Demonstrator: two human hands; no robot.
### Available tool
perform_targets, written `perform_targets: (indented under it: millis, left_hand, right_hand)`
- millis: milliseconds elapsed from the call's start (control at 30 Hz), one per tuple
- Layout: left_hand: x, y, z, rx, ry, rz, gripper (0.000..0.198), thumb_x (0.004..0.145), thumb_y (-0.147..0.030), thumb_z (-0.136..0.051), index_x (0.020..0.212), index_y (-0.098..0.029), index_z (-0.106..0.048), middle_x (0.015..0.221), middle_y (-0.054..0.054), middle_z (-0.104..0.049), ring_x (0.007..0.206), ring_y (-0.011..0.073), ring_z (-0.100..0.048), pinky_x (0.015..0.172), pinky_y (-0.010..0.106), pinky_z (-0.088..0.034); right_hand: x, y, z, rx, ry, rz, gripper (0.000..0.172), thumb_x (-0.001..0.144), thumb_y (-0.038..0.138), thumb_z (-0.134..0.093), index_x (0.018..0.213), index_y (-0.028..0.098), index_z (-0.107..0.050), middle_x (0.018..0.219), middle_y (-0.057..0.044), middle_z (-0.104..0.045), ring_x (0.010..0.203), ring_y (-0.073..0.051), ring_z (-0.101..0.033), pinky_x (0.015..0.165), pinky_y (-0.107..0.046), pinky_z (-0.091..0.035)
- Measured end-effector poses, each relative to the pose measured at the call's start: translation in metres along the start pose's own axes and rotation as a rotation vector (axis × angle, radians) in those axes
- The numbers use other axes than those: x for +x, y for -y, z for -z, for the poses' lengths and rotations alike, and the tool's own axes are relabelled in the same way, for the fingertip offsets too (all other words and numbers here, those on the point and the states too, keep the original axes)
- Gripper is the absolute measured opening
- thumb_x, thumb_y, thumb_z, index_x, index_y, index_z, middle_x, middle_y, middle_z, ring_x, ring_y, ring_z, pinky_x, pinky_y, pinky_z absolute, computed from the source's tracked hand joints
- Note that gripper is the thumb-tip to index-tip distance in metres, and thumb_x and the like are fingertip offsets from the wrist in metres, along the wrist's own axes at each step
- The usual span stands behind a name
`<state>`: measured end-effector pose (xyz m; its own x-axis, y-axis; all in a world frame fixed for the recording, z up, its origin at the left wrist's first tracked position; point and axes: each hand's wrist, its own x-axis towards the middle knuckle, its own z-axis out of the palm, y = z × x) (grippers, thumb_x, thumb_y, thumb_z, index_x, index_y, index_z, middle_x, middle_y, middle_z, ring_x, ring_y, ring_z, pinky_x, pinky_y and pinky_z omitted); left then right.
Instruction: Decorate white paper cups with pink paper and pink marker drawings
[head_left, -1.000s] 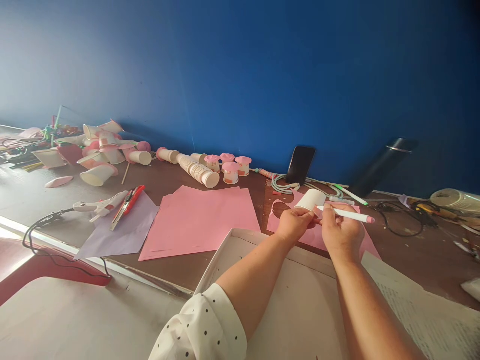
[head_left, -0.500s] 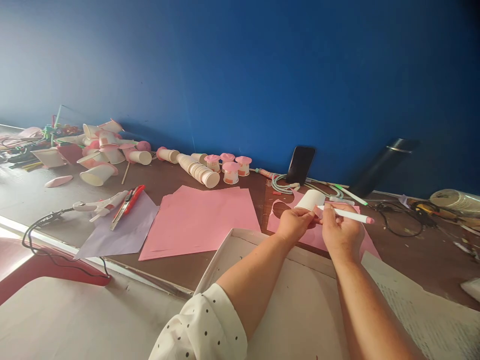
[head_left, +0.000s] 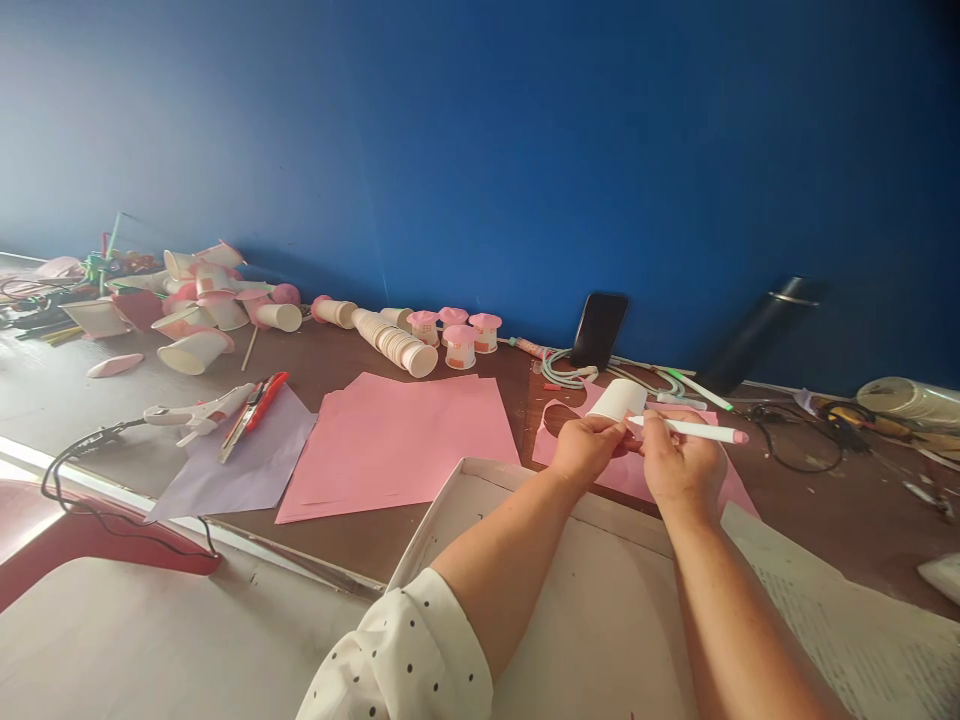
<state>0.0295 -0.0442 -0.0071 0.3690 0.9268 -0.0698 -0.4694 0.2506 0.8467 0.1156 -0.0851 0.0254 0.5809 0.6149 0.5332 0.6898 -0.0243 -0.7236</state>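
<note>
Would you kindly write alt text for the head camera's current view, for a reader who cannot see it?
A person's right hand holds a white marker beside the left hand, close to a white paper cup. Left of the hands lie pink sheets and a red cutter; four pink-topped cups and a black phone stand near a blue wall.

Plain white on the cup by the left hand! The right hand shows a white marker with a pink end, and pink paper spreads beneath both. Left of the hands, pink sheets, then a lilac sheet under a red cutter. Beyond them, a black phone against a deep blue wall! And the left arm's sleeve: white, sprinkled with black dots!
</note>
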Motion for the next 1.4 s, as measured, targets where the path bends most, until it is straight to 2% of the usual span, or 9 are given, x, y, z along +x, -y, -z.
perform_targets:
  millis: [367,633,867,1033,1133,1233,1400]
  left_hand:
    - [-0.002,-0.003,-0.003,-0.036,-0.016,-0.004,0.015,0.073,-0.024,-0.07,0.067,-0.01,-0.069,0.066,0.005,-0.065,0.068,0.015,-0.065,0.088,0.039,-0.051]
    - [-0.003,-0.004,-0.002,-0.042,-0.024,0.0,0.013,0.071,-0.024,-0.072,0.068,-0.012,-0.069,0.064,0.004,-0.065,0.066,0.0147,-0.065,0.086,0.036,-0.053]
    - [-0.006,-0.007,-0.004,-0.095,-0.019,-0.012,0.018,0.071,-0.026,-0.072,0.059,-0.014,-0.065,0.063,0.004,-0.064,0.067,0.016,-0.065,0.086,0.038,-0.053]
    - [-0.008,-0.016,0.0,-0.312,-0.06,0.034,0.013,0.074,-0.021,-0.07,0.07,-0.009,-0.066,0.074,0.009,-0.067,0.073,0.0155,-0.066,0.09,0.037,-0.05]
    - [-0.007,-0.02,0.006,-0.479,-0.064,0.024,0.008,0.078,-0.017,-0.065,0.076,-0.009,-0.065,0.08,0.01,-0.068,0.08,0.015,-0.067,0.09,0.032,-0.05]
    - [-0.006,-0.022,0.011,-0.564,-0.029,-0.005,0.008,0.079,-0.017,-0.064,0.08,-0.009,-0.066,0.082,0.009,-0.069,0.081,0.0135,-0.067,0.086,0.027,-0.05]
    - [-0.007,-0.023,0.012,-0.619,0.044,-0.032,0.012,0.077,-0.02,-0.069,0.083,-0.009,-0.067,0.083,0.007,-0.069,0.082,0.0127,-0.066,0.084,0.024,-0.05]
  right_hand:
    - [0.0,0.001,0.001,-0.011,0.037,0.001,0.021,0.073,0.039,-0.052,0.069,0.019,-0.06,0.059,-0.006,-0.062,0.065,-0.022,-0.059,0.062,-0.031,-0.041]
    - [0.0,0.0,-0.001,-0.013,0.035,-0.004,0.023,0.072,0.04,-0.051,0.069,0.019,-0.06,0.062,-0.007,-0.064,0.065,-0.022,-0.058,0.06,-0.03,-0.04]
    - [-0.003,0.002,-0.002,0.017,0.017,0.016,0.023,0.074,0.04,-0.053,0.072,0.018,-0.061,0.063,-0.006,-0.064,0.06,-0.019,-0.056,0.057,-0.028,-0.04]
    - [-0.007,0.009,-0.001,0.251,-0.036,-0.009,0.027,0.079,0.041,-0.056,0.086,0.015,-0.062,0.061,-0.002,-0.059,0.053,-0.014,-0.057,0.055,-0.026,-0.046]
    - [-0.007,0.012,0.0,0.375,-0.039,-0.005,0.036,0.08,0.048,-0.057,0.094,0.014,-0.061,0.072,-0.004,-0.062,0.055,-0.013,-0.059,0.053,-0.026,-0.049]
    - [-0.006,0.012,0.0,0.369,-0.026,0.001,0.042,0.082,0.052,-0.055,0.098,0.015,-0.063,0.089,-0.01,-0.065,0.062,-0.014,-0.062,0.053,-0.027,-0.049]
    - [-0.007,0.007,-0.003,0.301,0.054,-0.116,0.042,0.085,0.05,-0.051,0.112,0.02,-0.064,0.084,-0.005,-0.069,0.051,-0.009,-0.057,0.058,-0.026,-0.05]
